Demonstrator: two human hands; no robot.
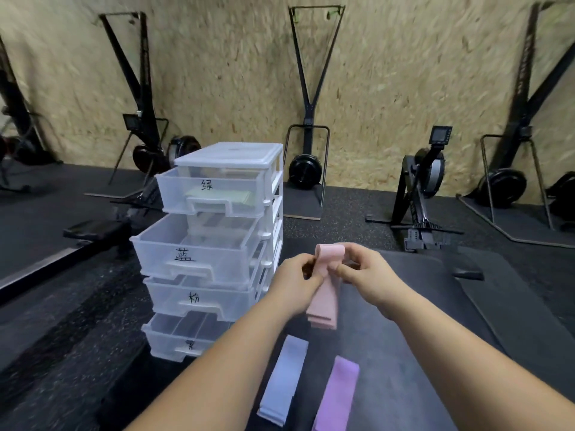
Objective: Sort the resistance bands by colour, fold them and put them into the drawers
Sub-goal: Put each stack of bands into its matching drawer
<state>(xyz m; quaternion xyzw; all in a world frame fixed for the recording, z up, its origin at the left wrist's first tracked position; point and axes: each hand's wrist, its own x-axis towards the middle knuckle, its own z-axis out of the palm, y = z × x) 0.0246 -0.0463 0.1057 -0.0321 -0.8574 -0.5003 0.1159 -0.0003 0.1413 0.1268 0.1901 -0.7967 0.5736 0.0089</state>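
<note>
A pink resistance band (325,293) is pinched near its folded-over top by the curled fingers of both the left hand (292,279) and the right hand (367,272), above a dark mat (420,321). Two more bands are laid flat on the mat nearer the body, one blue band (284,379) and one purple band (337,396), side by side but apart. Near the mat's left edge a clear drawer unit (230,157) is stood, its four drawers pulled partly out, with one green band (217,194) seen in the top one. Bare rubber floor (351,213) is left between the mat and the exercise machines (306,169) along the wall.
</note>
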